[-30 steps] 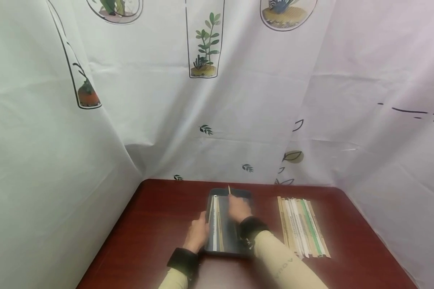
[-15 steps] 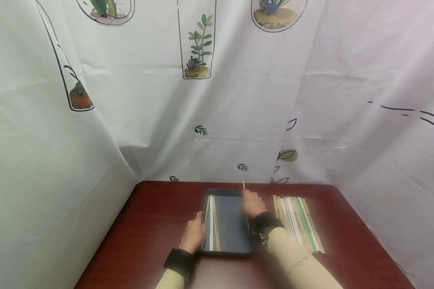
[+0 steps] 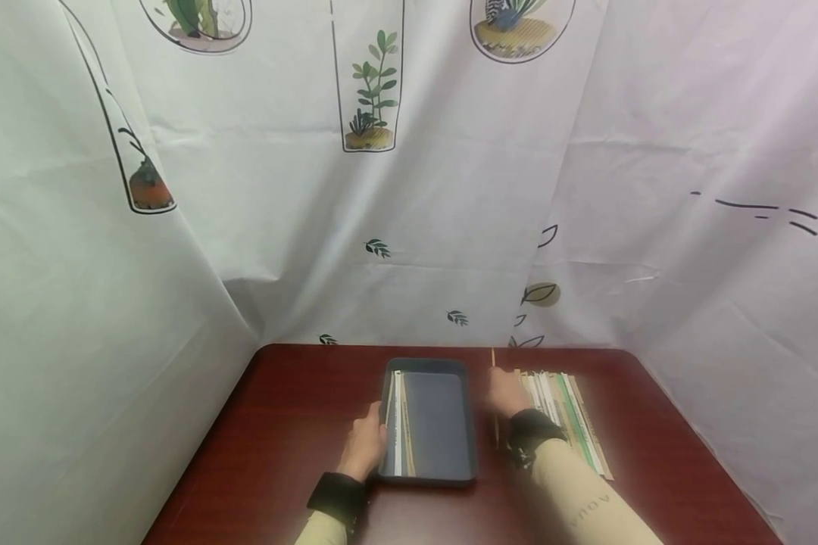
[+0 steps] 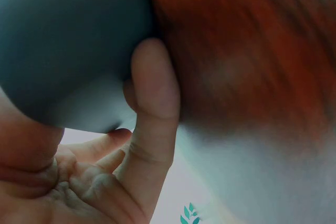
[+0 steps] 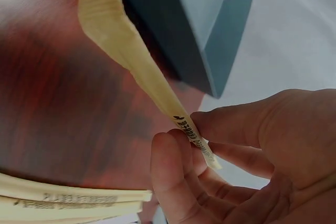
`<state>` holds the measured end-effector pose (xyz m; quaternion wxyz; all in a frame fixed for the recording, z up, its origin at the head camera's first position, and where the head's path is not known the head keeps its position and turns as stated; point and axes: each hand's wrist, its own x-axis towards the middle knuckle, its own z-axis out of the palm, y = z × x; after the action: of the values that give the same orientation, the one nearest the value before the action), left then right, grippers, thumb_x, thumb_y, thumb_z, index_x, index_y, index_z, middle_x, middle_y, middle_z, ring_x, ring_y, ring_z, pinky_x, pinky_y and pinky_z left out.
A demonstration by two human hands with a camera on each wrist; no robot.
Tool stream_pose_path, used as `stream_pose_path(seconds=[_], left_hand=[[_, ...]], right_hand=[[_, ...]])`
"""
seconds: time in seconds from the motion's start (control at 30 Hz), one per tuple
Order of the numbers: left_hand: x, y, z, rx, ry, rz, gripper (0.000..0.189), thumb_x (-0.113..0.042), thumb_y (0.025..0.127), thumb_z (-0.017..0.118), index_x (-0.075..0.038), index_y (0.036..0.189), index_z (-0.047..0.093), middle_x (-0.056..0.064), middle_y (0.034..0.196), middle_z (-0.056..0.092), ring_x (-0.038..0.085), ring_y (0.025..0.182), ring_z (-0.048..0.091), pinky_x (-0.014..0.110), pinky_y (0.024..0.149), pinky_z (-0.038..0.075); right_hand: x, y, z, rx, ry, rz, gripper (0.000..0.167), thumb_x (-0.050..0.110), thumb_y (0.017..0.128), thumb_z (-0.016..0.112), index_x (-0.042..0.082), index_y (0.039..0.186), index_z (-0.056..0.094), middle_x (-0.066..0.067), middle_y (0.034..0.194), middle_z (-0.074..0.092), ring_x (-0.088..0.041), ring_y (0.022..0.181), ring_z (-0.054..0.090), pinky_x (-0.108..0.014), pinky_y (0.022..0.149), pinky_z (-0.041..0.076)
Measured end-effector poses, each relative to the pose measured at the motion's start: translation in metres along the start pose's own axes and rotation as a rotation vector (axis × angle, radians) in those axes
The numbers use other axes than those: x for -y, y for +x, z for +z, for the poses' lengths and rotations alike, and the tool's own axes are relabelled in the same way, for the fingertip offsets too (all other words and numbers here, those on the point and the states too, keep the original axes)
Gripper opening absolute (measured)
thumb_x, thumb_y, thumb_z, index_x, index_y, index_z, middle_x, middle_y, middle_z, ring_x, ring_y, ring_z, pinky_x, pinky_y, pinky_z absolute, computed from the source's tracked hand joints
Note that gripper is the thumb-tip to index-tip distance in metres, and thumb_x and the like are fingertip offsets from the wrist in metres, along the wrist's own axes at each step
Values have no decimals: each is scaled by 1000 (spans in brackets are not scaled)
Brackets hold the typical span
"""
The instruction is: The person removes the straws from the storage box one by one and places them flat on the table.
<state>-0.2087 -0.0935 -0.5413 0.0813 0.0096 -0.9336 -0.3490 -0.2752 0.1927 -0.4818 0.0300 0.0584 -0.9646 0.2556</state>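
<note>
A dark grey-blue rectangular tray [image 3: 439, 424] lies on the table, with a few thin white and tan wrapped sticks [image 3: 401, 424] along its left side. My left hand [image 3: 364, 441] grips the tray's left edge; in the left wrist view its thumb and fingers lie about the wall. Just right of the tray, my right hand [image 3: 507, 392] pinches a narrow tan paper-wrapped stick [image 5: 142, 66] with printed letters. This stick has a wide flat paper end in the right wrist view. What is inside the wrapper cannot be seen.
A row of several wrapped sticks [image 3: 572, 424], tan, white and one green, lies to the right, partly behind the right wrist. The reddish-brown table [image 3: 300, 401] ends at a white patterned curtain [image 3: 450, 227] at the back and sides.
My right hand has moved right with the wrapped stick, from over the tray to the gap between tray and row. My left hand keeps its hold on the tray.
</note>
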Motion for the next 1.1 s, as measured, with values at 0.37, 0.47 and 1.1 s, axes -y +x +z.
stream_pose_path(seconds=[0.37, 0.47, 1.1], left_hand=[[0, -1, 1, 13, -17, -22, 47, -9, 100, 59, -4, 146, 50, 27, 109, 70, 33, 83, 71, 52, 73, 55], [-1, -1, 1, 13, -15, -25, 47, -10, 100, 59, -4, 146, 50, 27, 110, 70, 34, 84, 71, 53, 74, 55], [1, 1, 2, -2, 19, -14, 48, -8, 99, 59, -2, 146, 50, 26, 104, 71, 29, 77, 70, 48, 68, 54]], right_hand=[[-29, -8, 9, -12, 3, 9, 21, 18, 91, 64, 3, 105, 71, -6, 81, 64, -24, 72, 56, -49, 75, 50], [-32, -11, 10, -16, 9, 16, 24, 20, 92, 62, 2, 108, 70, -10, 85, 66, -26, 73, 58, -49, 72, 51], [-51, -28, 10, -18, -53, 85, 4, 8, 89, 59, 4, 90, 58, -14, 80, 61, -30, 73, 59, -52, 67, 51]])
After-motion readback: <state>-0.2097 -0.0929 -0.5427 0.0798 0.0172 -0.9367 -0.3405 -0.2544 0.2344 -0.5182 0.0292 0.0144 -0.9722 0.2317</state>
